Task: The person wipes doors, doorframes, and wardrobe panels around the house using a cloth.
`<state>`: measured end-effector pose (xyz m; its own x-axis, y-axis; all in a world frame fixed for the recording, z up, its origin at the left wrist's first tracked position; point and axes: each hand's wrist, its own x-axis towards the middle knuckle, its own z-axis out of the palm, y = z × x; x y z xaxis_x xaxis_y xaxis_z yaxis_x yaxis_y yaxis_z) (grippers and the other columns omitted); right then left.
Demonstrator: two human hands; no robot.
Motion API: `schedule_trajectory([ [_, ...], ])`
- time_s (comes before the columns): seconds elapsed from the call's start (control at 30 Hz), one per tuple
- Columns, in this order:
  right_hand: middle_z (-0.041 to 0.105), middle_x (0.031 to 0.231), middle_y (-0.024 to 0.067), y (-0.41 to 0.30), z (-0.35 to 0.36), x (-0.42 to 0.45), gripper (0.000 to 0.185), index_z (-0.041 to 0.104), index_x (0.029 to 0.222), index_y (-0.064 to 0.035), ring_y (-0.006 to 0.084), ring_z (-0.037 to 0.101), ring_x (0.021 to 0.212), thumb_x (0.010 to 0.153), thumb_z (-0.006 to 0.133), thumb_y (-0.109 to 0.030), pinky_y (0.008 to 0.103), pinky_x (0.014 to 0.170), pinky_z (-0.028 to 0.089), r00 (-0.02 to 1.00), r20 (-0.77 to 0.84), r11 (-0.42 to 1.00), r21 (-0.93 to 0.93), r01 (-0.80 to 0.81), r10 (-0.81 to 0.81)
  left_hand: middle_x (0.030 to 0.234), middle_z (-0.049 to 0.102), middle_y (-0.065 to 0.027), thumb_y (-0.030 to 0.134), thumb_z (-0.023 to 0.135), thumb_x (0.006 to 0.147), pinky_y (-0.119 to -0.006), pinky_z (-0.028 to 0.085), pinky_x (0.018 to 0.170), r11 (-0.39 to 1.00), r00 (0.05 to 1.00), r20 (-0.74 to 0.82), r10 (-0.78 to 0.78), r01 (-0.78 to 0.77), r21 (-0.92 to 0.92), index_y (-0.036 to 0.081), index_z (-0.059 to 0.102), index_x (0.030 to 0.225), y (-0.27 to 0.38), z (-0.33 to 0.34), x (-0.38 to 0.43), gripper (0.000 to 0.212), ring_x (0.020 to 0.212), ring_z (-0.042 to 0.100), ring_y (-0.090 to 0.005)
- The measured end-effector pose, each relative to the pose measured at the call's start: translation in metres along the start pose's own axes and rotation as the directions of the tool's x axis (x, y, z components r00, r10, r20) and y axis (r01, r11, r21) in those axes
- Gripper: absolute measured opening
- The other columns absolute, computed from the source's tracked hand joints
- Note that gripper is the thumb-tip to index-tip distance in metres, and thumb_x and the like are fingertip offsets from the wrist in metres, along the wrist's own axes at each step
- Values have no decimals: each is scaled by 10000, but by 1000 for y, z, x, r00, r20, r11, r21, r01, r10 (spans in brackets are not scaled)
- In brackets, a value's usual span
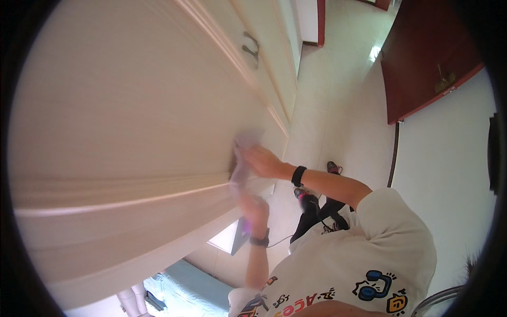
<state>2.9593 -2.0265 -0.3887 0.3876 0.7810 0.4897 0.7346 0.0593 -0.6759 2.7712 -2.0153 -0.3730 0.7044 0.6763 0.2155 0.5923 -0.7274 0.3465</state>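
Note:
My right hand point(263, 160), a black band on its wrist, presses a pale lilac cloth point(240, 174) against a cream panelled door point(130, 99). The cloth is blurred, and its upper part spreads flat beyond my fingertips. Below, my left hand point(254, 212), also banded at the wrist and blurred, is at the lower end of the cloth, its fingers closed around it. A small patch of brighter purple shows beside that hand; I cannot tell whether it belongs to the cloth. A dark spot behind the cloth is mostly hidden.
A curved metal handle point(251, 49) sits on the neighbouring panel. Pale floor tiles point(336, 99) run past my shoes point(334, 167). A dark red door point(427, 59) stands at the upper right. A bed with a light blue cover point(194, 287) lies below, near a thin cable point(280, 241).

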Motion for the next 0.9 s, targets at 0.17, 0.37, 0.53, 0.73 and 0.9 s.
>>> schedule_trajectory([
  [0.17, 565, 1041, 165, 2, 25, 74, 573, 437, 1280, 55, 314, 530, 941, 744, 601, -59, 398, 829, 449, 985, 166, 999, 2, 40, -40, 1230, 454, -334, 5, 510, 786, -504, 389, 950, 997, 998, -68, 5, -11, -80, -87, 365, 1326, -14, -35, 100, 568, 1116, 445, -505],
  [0.37, 574, 1053, 158, 76, 36, 70, 535, 473, 1247, 43, 292, 555, 960, 734, 594, -42, 381, 842, 462, 961, 262, 994, -41, 101, -87, 951, 642, -186, 40, 592, 838, -382, 493, 792, 939, 964, -37, -262, 245, -240, -19, 612, 984, -26, 7, 140, 159, 877, 625, -331],
  [0.53, 601, 966, 142, 131, -25, 118, 223, 606, 1038, -52, 320, 576, 836, 843, 529, -126, 400, 746, 461, 986, 63, 985, 70, -156, 151, 683, 598, -133, 21, 598, 830, -374, 469, 531, 907, 940, 16, -340, 333, -259, -21, 584, 870, -47, 47, 197, 60, 562, 583, -280],
  [0.73, 519, 647, 99, 209, -131, 137, 132, 471, 732, -44, 302, 550, 619, 707, 595, -6, 397, 526, 446, 952, -142, 916, -265, -301, 271, 751, 642, -167, -32, 524, 819, -337, 497, 568, 760, 998, 50, 29, 11, -650, -56, 608, 1094, 10, 113, 303, 289, 579, 619, -247],
  [0.9, 581, 671, 141, 197, -177, 28, 36, 537, 836, -35, 342, 570, 603, 803, 554, -34, 429, 539, 445, 761, -446, 666, -386, -638, 471, 957, 639, -223, -26, 519, 827, -396, 511, 750, 718, 957, 155, 246, -72, -692, -36, 601, 1094, 58, 194, 273, 279, 841, 625, -360],
])
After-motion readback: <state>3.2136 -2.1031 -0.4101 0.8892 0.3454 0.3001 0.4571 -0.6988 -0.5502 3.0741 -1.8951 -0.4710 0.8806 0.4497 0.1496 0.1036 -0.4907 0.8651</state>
